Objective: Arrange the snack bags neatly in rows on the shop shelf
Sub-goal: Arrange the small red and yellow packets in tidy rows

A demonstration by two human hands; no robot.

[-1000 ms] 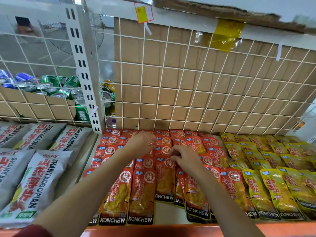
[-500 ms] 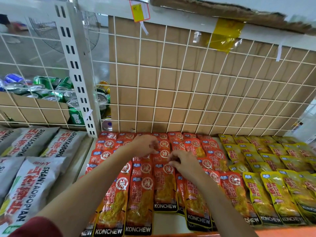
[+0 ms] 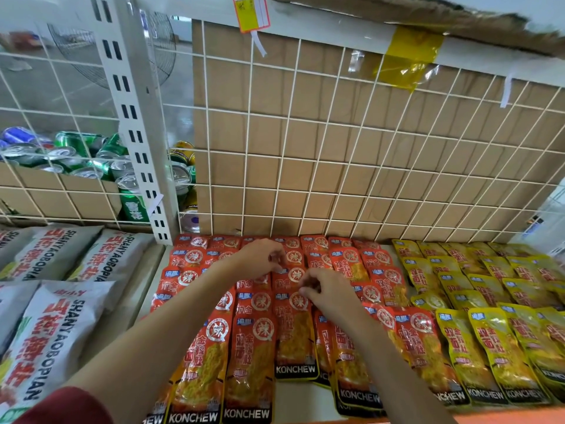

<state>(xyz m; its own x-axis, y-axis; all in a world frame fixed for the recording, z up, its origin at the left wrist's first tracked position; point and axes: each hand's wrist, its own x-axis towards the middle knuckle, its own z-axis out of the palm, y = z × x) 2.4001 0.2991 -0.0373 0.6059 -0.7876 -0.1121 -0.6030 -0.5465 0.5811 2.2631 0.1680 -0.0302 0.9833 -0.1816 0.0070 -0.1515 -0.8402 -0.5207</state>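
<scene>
Red snack bags [image 3: 295,332] lie in overlapping rows on the white shelf [image 3: 301,396], and yellow snack bags [image 3: 489,347] fill the rows to their right. My left hand [image 3: 261,260] reaches to the rear rows of red bags; its curled fingers pinch the top of one there. My right hand [image 3: 325,293] is a little nearer and to the right, and its fingertips pinch the top edge of a red bag in the middle column. The front red bags sit unevenly, some further forward than others.
Large grey and white bags [image 3: 61,332] lie on the neighbouring shelf at the left. A white slotted post [image 3: 131,117] divides the two bays. A wire grid backed with cardboard [image 3: 336,148] closes the rear. Drink cans [image 3: 91,160] are stacked behind the left grid.
Both hands stay over the same red bags, with only small finger movements. The view has drifted slightly to the left and down.
</scene>
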